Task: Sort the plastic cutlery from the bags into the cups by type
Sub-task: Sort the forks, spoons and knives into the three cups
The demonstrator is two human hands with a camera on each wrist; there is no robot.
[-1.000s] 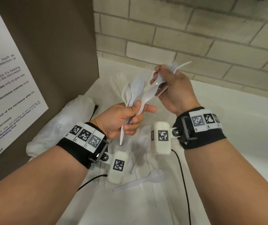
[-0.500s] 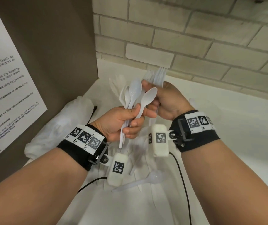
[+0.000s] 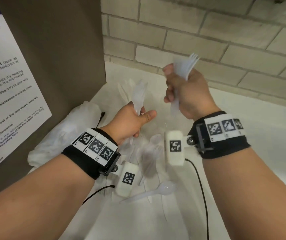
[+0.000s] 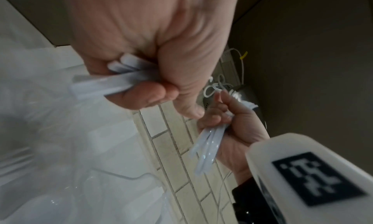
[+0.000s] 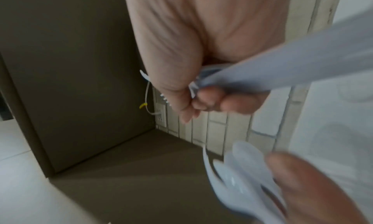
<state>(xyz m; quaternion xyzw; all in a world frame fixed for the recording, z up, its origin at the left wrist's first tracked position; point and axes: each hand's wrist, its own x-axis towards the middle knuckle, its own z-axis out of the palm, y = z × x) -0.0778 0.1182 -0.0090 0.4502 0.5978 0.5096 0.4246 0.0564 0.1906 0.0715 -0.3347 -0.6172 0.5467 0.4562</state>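
My left hand grips a bundle of white plastic spoons, bowls up and blurred, over the white counter; their handles stick out of my fist in the left wrist view. My right hand, higher and to the right, grips a bundle of white forks with tines pointing up. Those fork handles show below that fist in the left wrist view. Loose white cutlery lies on the counter under my wrists, with one spoon lying nearest me. No cups are in view.
A crumpled clear plastic bag lies at the left against a brown cabinet side that carries a printed notice. A painted brick wall runs behind the white counter. Black cables trail from the wrist cameras.
My two hands were touching with a spoon passing into the left bundle; now they have parted. The right hand has gone up and right with the forks, the left holds all the spoons.
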